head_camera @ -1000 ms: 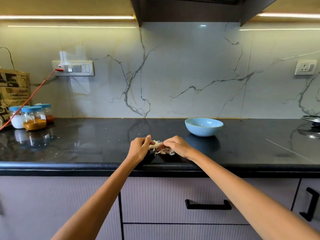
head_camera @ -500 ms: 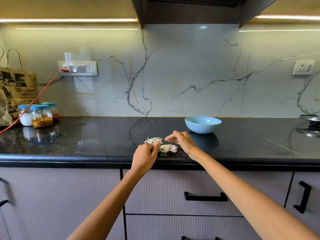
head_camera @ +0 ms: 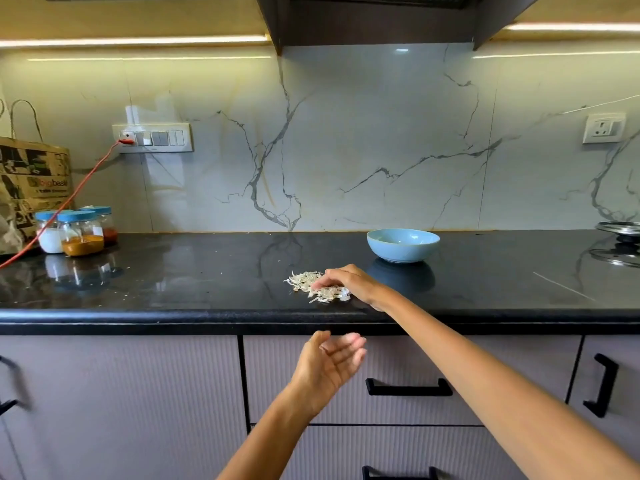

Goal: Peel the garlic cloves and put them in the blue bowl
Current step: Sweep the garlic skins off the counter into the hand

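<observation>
From the head camera we look down on a black stone counter (head_camera: 207, 271) that is glossy and mirrors the wall behind it. That wall is pale marble with grey veins, lit by a warm strip under the cupboards, and it carries a switch panel (head_camera: 153, 137) with a red cord (head_camera: 74, 195) plugged in. At the far left we see a printed paper bag (head_camera: 31, 181) and three jars (head_camera: 74, 230) with blue lids. A steel lid (head_camera: 620, 227) sits at the far right edge. Below the counter run mauve drawers with black handles (head_camera: 408, 389).

Our right hand (head_camera: 349, 284) reaches over the counter, palm down, its fingers loosely curled and touching a heap of papery garlic skins (head_camera: 317, 287). We cannot tell whether those fingertips pinch anything. The blue bowl (head_camera: 402, 244) stands beyond and to the right of those fingers, apart from them. We cannot make out any cloves in it from here.

Our left hand (head_camera: 330, 363) hangs off the counter, in front of the drawers, palm turned up and fingers loosely spread, holding nothing. The heap lies above and beyond its fingertips.
</observation>
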